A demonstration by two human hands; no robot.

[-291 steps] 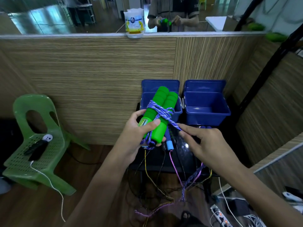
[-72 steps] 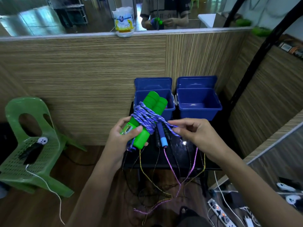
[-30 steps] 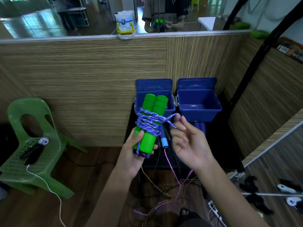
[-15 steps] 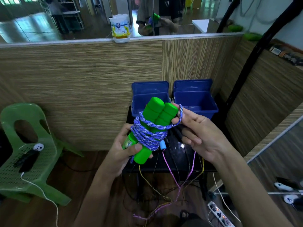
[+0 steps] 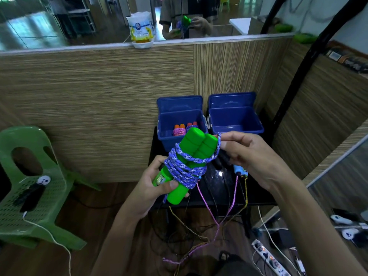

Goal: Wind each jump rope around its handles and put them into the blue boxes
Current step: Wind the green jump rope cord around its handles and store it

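Observation:
My left hand (image 5: 151, 188) grips the lower end of two green jump rope handles (image 5: 194, 145) held side by side and tilted up to the right. A purple and white rope (image 5: 184, 169) is wound in many turns round their middle. My right hand (image 5: 253, 156) pinches the last loop of that rope at the top of the right handle. Behind stand two open blue boxes: the left box (image 5: 165, 120) holds wound ropes with orange handles (image 5: 180, 129), while the right box (image 5: 236, 118) shows only its blue inside.
A black table (image 5: 217, 188) carries the boxes and other ropes, one with a blue handle (image 5: 239, 171); their pink and yellow cords hang to the floor. A green plastic chair (image 5: 25, 186) stands at left. A wood-grain partition runs behind, and a power strip (image 5: 268, 257) lies at lower right.
The loose rope end has been wound onto the green handles turn by turn. My right hand has brought the last loop up to the top of the right handle.

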